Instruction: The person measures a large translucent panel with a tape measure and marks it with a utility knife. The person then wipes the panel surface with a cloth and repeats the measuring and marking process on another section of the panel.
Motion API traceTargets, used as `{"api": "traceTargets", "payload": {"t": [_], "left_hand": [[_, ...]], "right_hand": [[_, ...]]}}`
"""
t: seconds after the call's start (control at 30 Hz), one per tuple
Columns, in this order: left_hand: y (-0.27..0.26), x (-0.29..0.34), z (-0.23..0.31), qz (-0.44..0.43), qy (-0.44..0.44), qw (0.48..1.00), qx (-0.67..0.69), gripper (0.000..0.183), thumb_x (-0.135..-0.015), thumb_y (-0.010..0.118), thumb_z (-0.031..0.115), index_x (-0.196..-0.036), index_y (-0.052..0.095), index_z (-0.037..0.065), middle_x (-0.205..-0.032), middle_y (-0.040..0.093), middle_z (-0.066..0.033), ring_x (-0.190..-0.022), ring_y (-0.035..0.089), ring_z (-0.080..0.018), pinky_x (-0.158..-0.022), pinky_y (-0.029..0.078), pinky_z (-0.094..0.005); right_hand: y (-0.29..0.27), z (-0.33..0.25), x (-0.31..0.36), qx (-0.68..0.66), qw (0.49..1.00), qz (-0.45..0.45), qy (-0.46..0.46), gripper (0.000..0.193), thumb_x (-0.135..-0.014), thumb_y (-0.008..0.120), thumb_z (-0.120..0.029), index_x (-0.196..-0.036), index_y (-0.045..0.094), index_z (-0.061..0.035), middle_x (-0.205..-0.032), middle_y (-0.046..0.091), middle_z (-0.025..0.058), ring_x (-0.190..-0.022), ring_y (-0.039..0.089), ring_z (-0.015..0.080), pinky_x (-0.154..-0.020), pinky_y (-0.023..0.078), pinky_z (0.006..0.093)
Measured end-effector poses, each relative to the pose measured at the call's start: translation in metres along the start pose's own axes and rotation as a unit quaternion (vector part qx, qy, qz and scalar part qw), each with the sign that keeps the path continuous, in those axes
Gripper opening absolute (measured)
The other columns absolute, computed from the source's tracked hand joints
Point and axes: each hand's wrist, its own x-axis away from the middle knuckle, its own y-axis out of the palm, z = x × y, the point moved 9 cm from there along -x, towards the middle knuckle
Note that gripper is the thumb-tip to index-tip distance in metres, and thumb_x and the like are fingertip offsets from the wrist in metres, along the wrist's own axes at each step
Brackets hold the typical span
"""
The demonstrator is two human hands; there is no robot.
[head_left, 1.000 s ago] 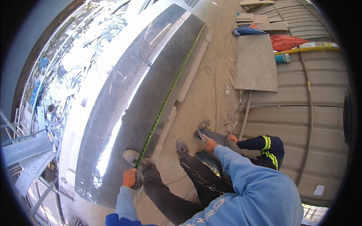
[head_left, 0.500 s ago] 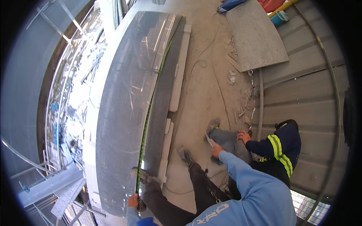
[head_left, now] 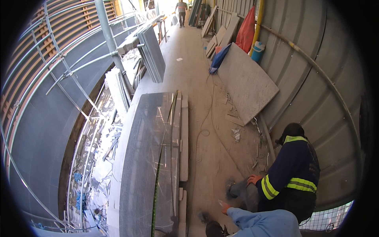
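My right hand [head_left: 225, 207] comes in at the lower middle on a blue sleeve. Its fingers are closed on a thin pale object [head_left: 220, 202], too small to name. My left hand is outside the picture. A long, dark, polished stone slab [head_left: 138, 166] lies to my left, with light reflected in its surface. Along it runs a narrow green strip [head_left: 155, 189], like a measuring tape, down to the lower edge. My shoe [head_left: 203, 217] stands on the dusty floor beside the slab.
A co-worker [head_left: 294, 166] in a dark jacket with yellow bands crouches on my right. Cables [head_left: 215, 124] trail over the floor. Beyond stand a pale board [head_left: 248, 83], a blue water jug [head_left: 257, 51] and grey panels [head_left: 152, 53]. Scaffold pipes [head_left: 106, 35] and rubble [head_left: 100, 170] line the left. Another person [head_left: 181, 12] is far off.
The view has tilted up, showing more of the walkway ahead. My left hand, earlier at the strip's near end, has left the picture. My right hand still holds the pale object.
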Motion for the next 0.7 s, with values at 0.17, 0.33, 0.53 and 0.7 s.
{"api": "traceTargets", "payload": {"t": [0.17, 0.33, 0.53, 0.7], "left_hand": [[0.036, -0.018, 0.038, -0.020, 0.058, 0.998, 0.020, 0.045, -0.092, 0.040, 0.041, -0.091, 0.068, 0.005, -0.088, 0.067, -0.0181, -0.082, 0.063, -0.0323, -0.076, 0.046, -0.0431], [0.075, 0.066, -0.020, -0.034, -0.048, 0.991, 0.122, 0.049, -0.093, 0.038, 0.044, -0.092, 0.069, 0.006, -0.089, 0.067, -0.0161, -0.084, 0.063, -0.0294, -0.078, 0.045, -0.0414], [0.097, 0.064, -0.005, -0.058, -0.073, 0.965, 0.244, 0.045, -0.093, 0.041, 0.039, -0.088, 0.069, 0.004, -0.084, 0.067, -0.0124, -0.078, 0.062, -0.0241, -0.074, 0.046, -0.0384], [0.116, 0.054, -0.004, -0.029, -0.056, 0.953, 0.296, 0.041, -0.092, 0.044, 0.034, -0.084, 0.068, 0.002, -0.080, 0.067, -0.0141, -0.074, 0.062, -0.0232, -0.071, 0.047, -0.0356]], "right_hand": [[-0.052, 0.080, -0.123, 0.236, 0.963, 0.111, -0.069, 0.068, -0.083, 0.049, -0.015, -0.145, 0.019, -0.0140, -0.126, 0.050, 0.0233, -0.113, 0.051, 0.0383, -0.100, 0.037, 0.0423], [-0.054, -0.018, -0.078, 0.222, 0.970, 0.063, -0.078, 0.064, -0.083, 0.049, -0.012, -0.142, 0.026, -0.0153, -0.100, 0.063, 0.0215, -0.085, 0.063, 0.0359, -0.072, 0.050, 0.0432], [-0.034, 0.019, -0.077, 0.135, 0.987, 0.049, -0.066, 0.065, -0.083, 0.042, -0.004, -0.143, 0.025, -0.0228, -0.104, 0.060, 0.0241, -0.069, 0.061, 0.0317, -0.059, 0.049, 0.0410], [-0.009, 0.033, -0.088, 0.166, 0.955, 0.107, -0.220, 0.063, -0.083, 0.041, -0.004, -0.141, 0.027, -0.0225, -0.106, 0.059, 0.0269, -0.079, 0.062, 0.0386, -0.071, 0.050, 0.0454]]}}
